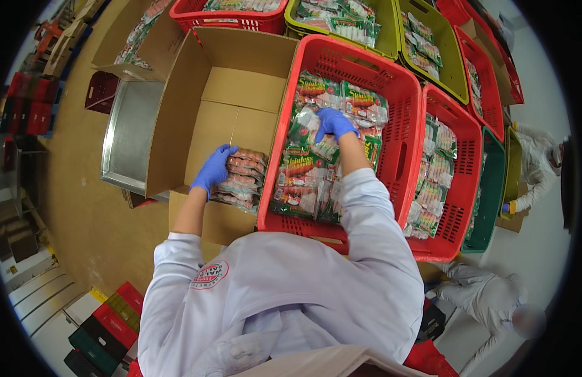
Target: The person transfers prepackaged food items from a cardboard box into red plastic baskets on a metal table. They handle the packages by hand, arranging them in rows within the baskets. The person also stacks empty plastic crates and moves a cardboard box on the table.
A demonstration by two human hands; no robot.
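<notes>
An open cardboard box (185, 119) stands in front of me on the left. In its near right corner is a row of sausage packs (244, 169), set on edge. My left hand (214, 168), in a blue glove, holds the left side of that row, its fingers curled at the far end. Directly to the right is a red crate (401, 144) with flat plastic packs of sausages in green, red and clear film. My right hand (335, 124), also gloved in blue, reaches into it and grips a clear-film sausage pack (301, 129); the fingertips are partly hidden.
Another red crate (470, 163) of packs stands at the right, with yellow-green crates (457, 78) beyond. A metal tray (124, 138) lies left of the box; a second filled cardboard box (112, 47) is farther back. Two people (482, 298) in white work at the right.
</notes>
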